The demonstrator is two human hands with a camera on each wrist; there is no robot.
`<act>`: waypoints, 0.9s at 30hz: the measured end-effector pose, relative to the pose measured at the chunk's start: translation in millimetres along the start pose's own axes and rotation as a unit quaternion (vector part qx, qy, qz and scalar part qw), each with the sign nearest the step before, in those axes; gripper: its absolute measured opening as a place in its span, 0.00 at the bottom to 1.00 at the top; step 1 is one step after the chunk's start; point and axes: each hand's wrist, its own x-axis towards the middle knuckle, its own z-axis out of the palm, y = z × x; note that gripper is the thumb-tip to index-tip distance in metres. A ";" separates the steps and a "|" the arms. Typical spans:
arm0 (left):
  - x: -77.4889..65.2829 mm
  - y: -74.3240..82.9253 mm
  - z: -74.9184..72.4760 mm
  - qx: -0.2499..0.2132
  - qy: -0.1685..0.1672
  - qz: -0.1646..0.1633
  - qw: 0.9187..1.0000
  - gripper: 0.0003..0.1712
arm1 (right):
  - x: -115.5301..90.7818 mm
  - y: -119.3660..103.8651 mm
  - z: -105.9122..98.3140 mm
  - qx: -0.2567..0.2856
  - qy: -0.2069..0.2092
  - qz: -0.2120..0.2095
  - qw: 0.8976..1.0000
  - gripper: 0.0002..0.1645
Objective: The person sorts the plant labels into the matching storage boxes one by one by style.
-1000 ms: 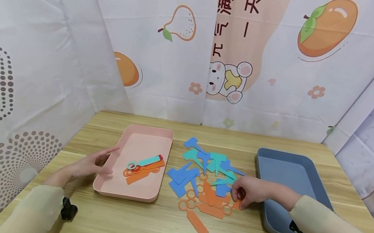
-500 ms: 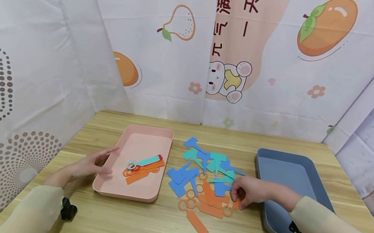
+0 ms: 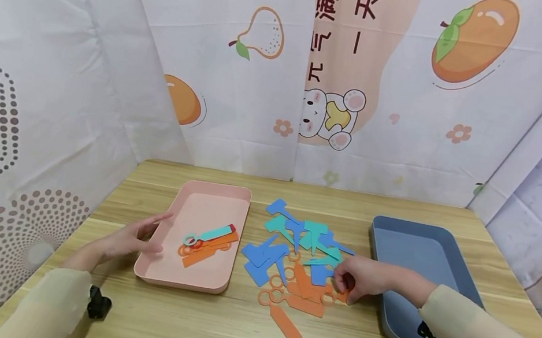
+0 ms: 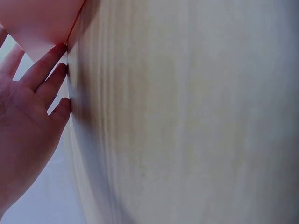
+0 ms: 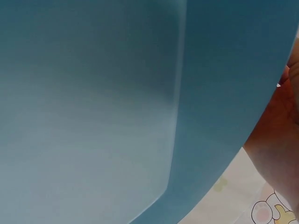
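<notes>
In the head view my right hand (image 3: 364,276) is at the right edge of a pile of plastic plant labels, its curled fingers pinching an orange ring-ended label (image 3: 342,296). Other orange ring-ended labels (image 3: 286,324) lie beside it, with blue T-shaped labels (image 3: 255,273) and teal T-shaped labels (image 3: 315,229) behind and to the left. My left hand (image 3: 130,240) rests with spread fingers at the left rim of a pink tray (image 3: 203,197). The left wrist view shows those fingers (image 4: 51,86) touching the tray's side. In the right wrist view the hand is mostly hidden behind blue plastic.
Inside the pink tray lie several ring-ended labels: orange ones (image 3: 200,256), a teal one (image 3: 216,234) and part of a red one. A blue-grey tray (image 3: 418,252) stands to the right, beneath my right forearm. A printed curtain (image 3: 239,100) hangs behind the wooden table (image 3: 184,325).
The orange label in my right fingers has shifted slightly, its ring now a little higher and further left. A teal label and a blue label beside that hand moved slightly left. My left hand stays put.
</notes>
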 end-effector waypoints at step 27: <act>1.6 -2.1 -1.4 0.000 -0.003 0.005 1.000 0.50 | 17.6 -19.8 -45.8 -0.007 0.052 0.041 0.998 0.09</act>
